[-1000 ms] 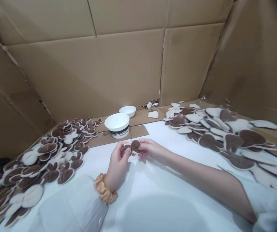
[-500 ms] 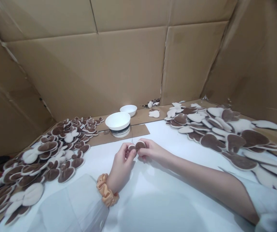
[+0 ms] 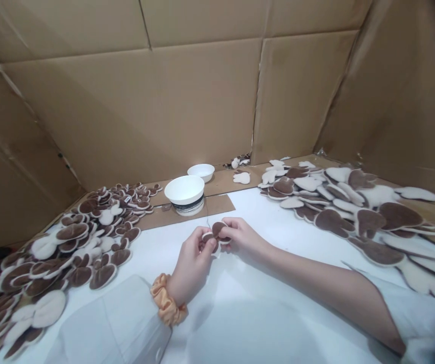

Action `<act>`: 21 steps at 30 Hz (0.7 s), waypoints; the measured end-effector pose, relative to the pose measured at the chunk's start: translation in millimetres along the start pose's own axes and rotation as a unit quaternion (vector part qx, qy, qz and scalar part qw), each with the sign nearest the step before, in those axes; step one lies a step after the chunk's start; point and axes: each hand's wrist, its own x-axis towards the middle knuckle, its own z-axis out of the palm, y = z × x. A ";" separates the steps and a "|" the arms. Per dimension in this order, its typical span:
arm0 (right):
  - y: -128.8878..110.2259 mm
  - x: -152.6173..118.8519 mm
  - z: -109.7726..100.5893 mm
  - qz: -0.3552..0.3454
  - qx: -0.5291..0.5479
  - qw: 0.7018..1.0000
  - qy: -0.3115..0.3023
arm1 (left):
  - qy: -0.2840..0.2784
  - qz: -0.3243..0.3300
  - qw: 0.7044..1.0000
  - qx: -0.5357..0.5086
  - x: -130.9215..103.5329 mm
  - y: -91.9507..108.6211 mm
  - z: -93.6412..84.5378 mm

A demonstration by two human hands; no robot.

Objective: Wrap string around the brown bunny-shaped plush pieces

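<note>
Between my two hands is a small brown fabric piece (image 3: 219, 230) with pale edges and rounded lobes. My left hand (image 3: 198, 253), with an orange scrunchie (image 3: 167, 301) at its wrist, pinches the piece's left part between thumb and fingers. From the right, my right hand (image 3: 240, 236) grips the upper right part, its thumb lying over the brown face. A thin dark thread (image 3: 207, 215) rises from the piece toward the cardboard strip behind. Both hands are just above the white table surface (image 3: 255, 303). The fingertips partly hide the piece.
Brown and cream fabric pieces lie heaped at the left (image 3: 77, 232) and in larger shapes at the right (image 3: 339, 202). A black-banded white bowl (image 3: 184, 189) and a second white bowl (image 3: 201, 172) stand behind my hands. Cardboard walls (image 3: 202, 101) enclose the table.
The small brown piece has turned slightly between my fingers, and more of its lower part shows. My right thumb now lies further across it. The view has shifted a little.
</note>
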 end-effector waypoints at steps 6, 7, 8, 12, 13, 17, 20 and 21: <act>-6.4 -3.8 1.0 -0.013 -0.010 1.000 0.010 | -0.007 -0.005 0.997 -0.071 -2.4 2.0 2.8; -7.1 -4.1 0.7 -0.014 -0.020 1.000 0.010 | -0.007 -0.007 0.997 -0.078 -2.6 2.0 3.4; -7.5 -4.0 0.3 -0.016 -0.029 0.999 0.011 | -0.006 -0.009 0.996 -0.084 -2.8 1.9 3.9; -8.2 -2.3 -2.9 -0.017 -0.043 0.999 0.006 | 0.002 -0.016 0.995 -0.101 -2.3 -0.3 4.4; -9.0 -1.9 -3.9 -0.014 -0.038 0.999 0.005 | 0.006 -0.018 0.995 -0.102 -1.9 -1.3 4.0; -14.3 -2.3 -6.4 -0.007 -0.005 1.000 -0.010 | 0.035 -0.022 0.994 -0.098 0.7 -4.4 1.1; -15.6 -4.7 -4.6 -0.005 -0.008 0.999 -0.044 | 0.038 -0.014 0.994 -0.104 2.0 -4.5 0.1; -15.0 -5.5 -3.5 -0.005 -0.021 0.998 -0.052 | 0.033 -0.010 0.994 -0.105 2.0 -4.1 0.3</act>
